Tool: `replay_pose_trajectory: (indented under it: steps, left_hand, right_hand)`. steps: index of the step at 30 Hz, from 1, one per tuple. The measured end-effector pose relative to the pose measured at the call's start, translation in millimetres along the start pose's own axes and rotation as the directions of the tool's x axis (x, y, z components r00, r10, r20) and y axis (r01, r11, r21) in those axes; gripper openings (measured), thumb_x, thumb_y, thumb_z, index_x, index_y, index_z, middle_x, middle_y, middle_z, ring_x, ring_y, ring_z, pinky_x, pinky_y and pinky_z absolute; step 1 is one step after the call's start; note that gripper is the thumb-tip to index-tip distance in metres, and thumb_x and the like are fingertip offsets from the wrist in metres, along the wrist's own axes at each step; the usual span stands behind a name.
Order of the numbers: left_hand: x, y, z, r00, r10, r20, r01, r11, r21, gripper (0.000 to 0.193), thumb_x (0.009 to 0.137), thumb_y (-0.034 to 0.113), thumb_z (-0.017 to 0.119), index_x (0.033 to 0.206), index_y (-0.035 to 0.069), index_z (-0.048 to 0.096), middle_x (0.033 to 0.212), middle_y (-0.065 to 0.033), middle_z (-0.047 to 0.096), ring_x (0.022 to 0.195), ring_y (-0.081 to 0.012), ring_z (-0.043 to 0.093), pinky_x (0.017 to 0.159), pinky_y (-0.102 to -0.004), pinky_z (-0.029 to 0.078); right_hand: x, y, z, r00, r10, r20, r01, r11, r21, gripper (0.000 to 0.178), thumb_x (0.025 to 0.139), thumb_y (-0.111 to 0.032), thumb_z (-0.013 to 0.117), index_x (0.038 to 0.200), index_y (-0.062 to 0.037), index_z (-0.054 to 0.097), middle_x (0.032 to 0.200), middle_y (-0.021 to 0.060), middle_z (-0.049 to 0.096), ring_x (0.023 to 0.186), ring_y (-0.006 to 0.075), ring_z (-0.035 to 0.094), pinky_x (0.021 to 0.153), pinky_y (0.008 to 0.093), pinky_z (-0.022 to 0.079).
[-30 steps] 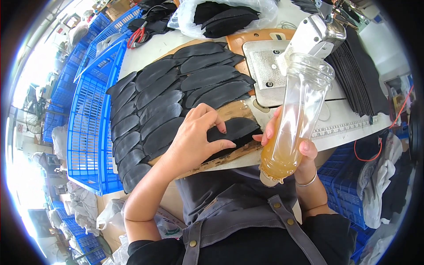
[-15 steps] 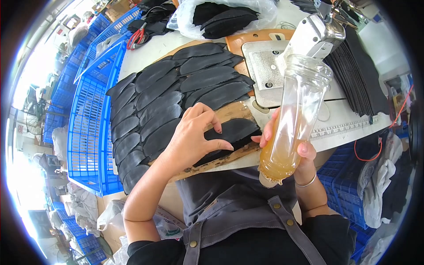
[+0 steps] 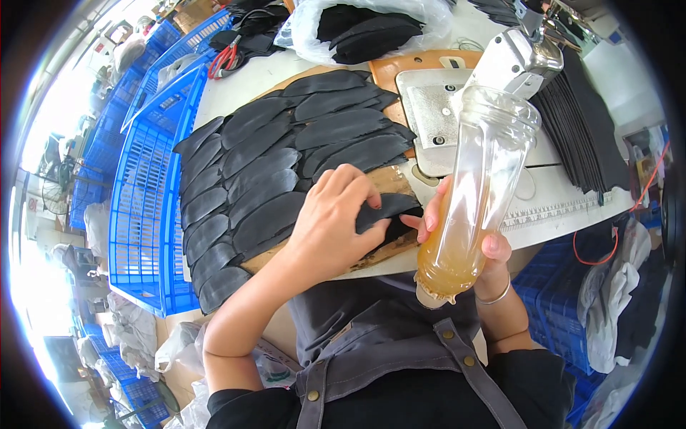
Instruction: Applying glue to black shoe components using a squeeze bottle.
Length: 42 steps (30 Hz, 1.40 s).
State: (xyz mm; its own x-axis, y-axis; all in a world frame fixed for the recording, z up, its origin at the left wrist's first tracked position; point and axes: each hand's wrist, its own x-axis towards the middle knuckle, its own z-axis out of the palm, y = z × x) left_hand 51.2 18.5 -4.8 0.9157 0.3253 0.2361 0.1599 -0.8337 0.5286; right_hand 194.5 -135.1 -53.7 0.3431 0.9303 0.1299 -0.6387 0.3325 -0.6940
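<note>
My right hand (image 3: 493, 250) grips a clear plastic bottle (image 3: 468, 207), tilted with its ridged open end up. Cloudy yellowish liquid fills its lower part, and dried drips crust the narrow bottom tip. Beside the bottle, that hand's fingertips reach the right end of a black leaf-shaped piece (image 3: 396, 205). My left hand (image 3: 332, 218) is at the piece's other end, thumb and index finger curved but apart. Under it lies a wooden board (image 3: 386, 179) covered with overlapping black leaf-shaped pieces (image 3: 261, 175) in rows; whether the left fingertips touch the piece is hard to see.
A blue plastic crate (image 3: 143, 207) stands left of the board. Red-handled scissors (image 3: 225, 58) and a plastic bag (image 3: 300, 36) of black pieces lie beyond. A white sewing machine head (image 3: 511, 61) rises behind the bottle; stacked black strips (image 3: 579, 121) sit right.
My left hand has moved right, closer to the black piece, and the gap between its thumb and index finger has narrowed. The bottle stays nearly still in my right hand.
</note>
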Motion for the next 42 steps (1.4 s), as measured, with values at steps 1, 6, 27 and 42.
replay_pose_trajectory:
  steps: [1, 6, 27, 42]
  left_hand:
    - [3, 1, 3, 1.0, 0.017, -0.014, -0.017, 1.0, 0.011, 0.022, 0.067, 0.009, 0.069, 0.082, 0.004, 0.053, 0.092, -0.0094, 0.05, 0.09, -0.0274, 0.05, 0.079, -0.0355, 0.041]
    - [9, -8, 3, 0.99, 0.052, -0.131, -0.053, 0.999, -0.002, 0.018, 0.068, 0.007, 0.067, 0.077, 0.003, 0.053, 0.087, -0.0097, 0.052, 0.085, -0.0275, 0.051, 0.075, -0.0351, 0.043]
    - [56, -94, -102, 0.561, -0.555, -0.614, 0.122, 0.789, -0.602, 0.017, 0.079, 0.018, 0.068, 0.08, 0.002, 0.061, 0.071, 0.0018, 0.054, 0.058, -0.004, 0.043, 0.053, -0.0214, 0.035]
    - [104, -98, 6, 0.956, -0.059, -0.287, 0.121, 0.972, 0.203, 0.015, 0.073, 0.021, 0.064, 0.079, 0.008, 0.06, 0.095, -0.0103, 0.054, 0.091, -0.0296, 0.056, 0.076, -0.041, 0.043]
  right_hand:
    - [1, 0, 0, 1.0, 0.007, -0.011, -0.007, 1.0, -0.013, 0.079, 0.057, -0.04, 0.071, 0.118, -0.001, 0.038, 0.085, 0.0153, 0.054, 0.078, 0.0294, 0.061, 0.097, 0.0527, 0.041]
    - [3, 5, -3, 1.0, 0.004, -0.014, -0.004, 1.0, 0.003, 0.08, 0.058, -0.042, 0.07, 0.119, -0.0016, 0.038, 0.085, 0.0136, 0.053, 0.077, 0.0271, 0.06, 0.1, 0.0527, 0.037]
    - [-7, 7, -9, 1.0, -0.002, 0.02, 0.0, 0.996, 0.094, 0.069, 0.06, -0.038, 0.067, 0.116, -0.0034, 0.044, 0.087, 0.0159, 0.057, 0.083, 0.0282, 0.061, 0.102, 0.0496, 0.035]
    - [-4, 5, -11, 0.999, -0.002, 0.048, -0.003, 0.995, 0.097, 0.072, 0.063, -0.037, 0.066, 0.122, -0.0047, 0.041, 0.091, 0.015, 0.055, 0.086, 0.0289, 0.06, 0.102, 0.0496, 0.034]
